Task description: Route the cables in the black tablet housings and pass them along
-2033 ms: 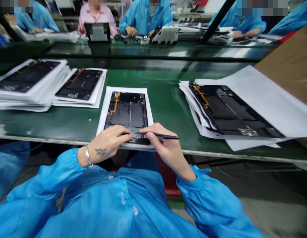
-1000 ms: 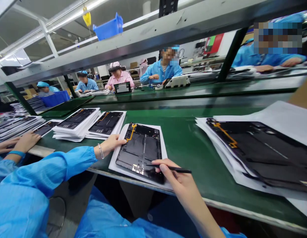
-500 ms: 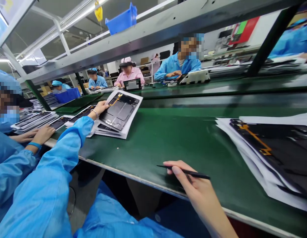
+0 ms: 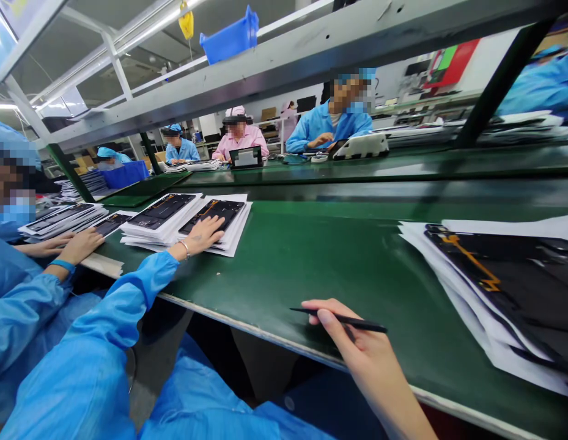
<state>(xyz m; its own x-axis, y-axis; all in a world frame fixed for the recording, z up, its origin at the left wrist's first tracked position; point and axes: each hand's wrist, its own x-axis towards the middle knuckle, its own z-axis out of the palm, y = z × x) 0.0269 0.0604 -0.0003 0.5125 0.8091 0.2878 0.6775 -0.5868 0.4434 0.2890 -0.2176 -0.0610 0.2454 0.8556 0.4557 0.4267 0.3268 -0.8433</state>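
Observation:
My left hand [image 4: 205, 234] lies with fingers spread on a dark tablet panel [image 4: 224, 211] with an orange flex cable. That panel tops a low stack of panels and white sheets [image 4: 240, 229]. A taller stack topped by a similar panel [image 4: 162, 211] stands just left of it. Over the front of the green bench, my right hand [image 4: 343, 327] pinches a slim black pair of tweezers [image 4: 361, 322], its point facing left. To the right of that hand sits another stack, its top panel [image 4: 517, 275] also carrying an orange cable.
A co-worker's hands [image 4: 79, 247] rest by a panel at the far left, near more stacks. The green bench top [image 4: 302, 256] runs between my hands. A metal beam [image 4: 284, 67] crosses above, with a blue bin [image 4: 231, 38] on it. Co-workers sit across the line.
My left hand was gripping a panel with its white sheet, tilted above the stack. The panel now lies flat on the stack, and the fingers have opened over it. My right hand stays put.

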